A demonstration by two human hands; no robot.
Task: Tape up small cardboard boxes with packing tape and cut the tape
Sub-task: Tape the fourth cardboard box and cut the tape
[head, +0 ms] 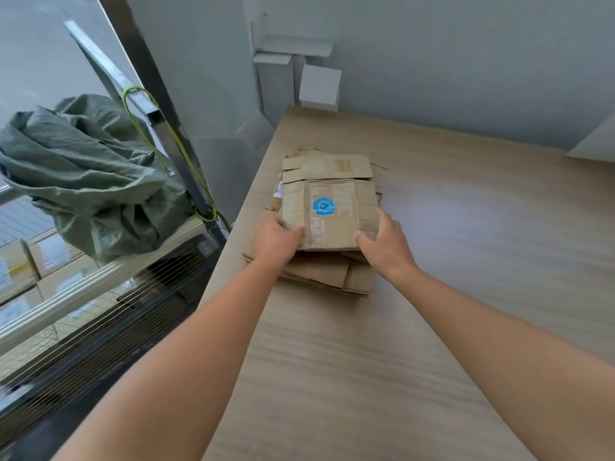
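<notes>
A stack of flattened brown cardboard boxes [319, 271] lies near the left edge of a light wooden table [466, 261]. The top flattened box [336, 217] carries a round blue sticker and old strips of tape. My left hand [274, 241] grips its near left corner, thumb on top. My right hand [382, 241] grips its near right corner, fingers along the right edge. No tape roll or cutter is in view.
A grey-green sack [90, 181] sits on a metal rack [100, 294] left of the table, with a slanted metal post [159, 104] and yellow-green cord. White folded cartons [299, 71] lean on the wall behind the table. A white object [595, 144] sits at the far right.
</notes>
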